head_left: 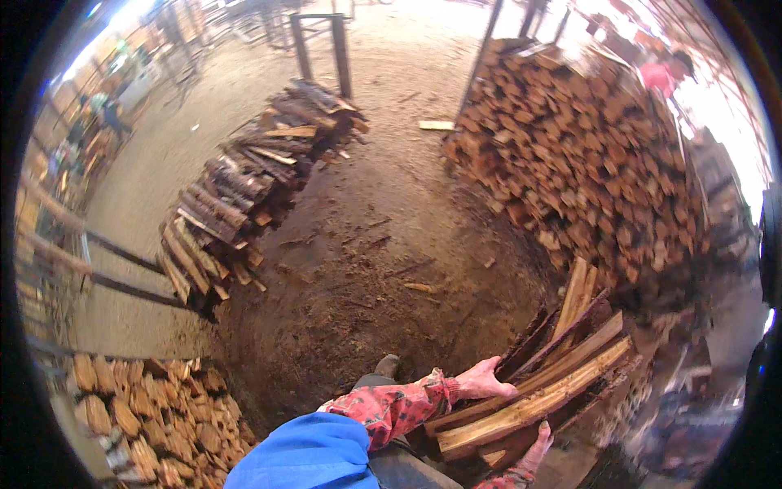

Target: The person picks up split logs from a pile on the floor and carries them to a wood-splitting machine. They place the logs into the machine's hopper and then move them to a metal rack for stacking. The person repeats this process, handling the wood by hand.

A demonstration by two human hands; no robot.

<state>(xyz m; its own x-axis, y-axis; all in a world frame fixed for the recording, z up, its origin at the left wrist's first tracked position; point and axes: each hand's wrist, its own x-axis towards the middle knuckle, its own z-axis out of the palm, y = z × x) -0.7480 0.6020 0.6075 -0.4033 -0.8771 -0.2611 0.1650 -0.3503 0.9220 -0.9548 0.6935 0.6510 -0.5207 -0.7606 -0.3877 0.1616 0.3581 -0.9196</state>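
Several pieces of split firewood lie slanting side by side at the lower right, pale on the cut faces and dark along the bark. My left hand, in a red patterned cuff, grips their far left side, thumb and forefinger spread apart. On the near side my right hand has its thumb up against the palest piece; its other fingers are hidden behind or under the wood. More split pieces lean just beyond, by the foot of the big stack.
A tall stack of split firewood fills the right. A long row of bark-covered pieces runs along the left, beside metal posts. Another pile stands lower left. Bark scraps litter the dirt floor. People appear far off.
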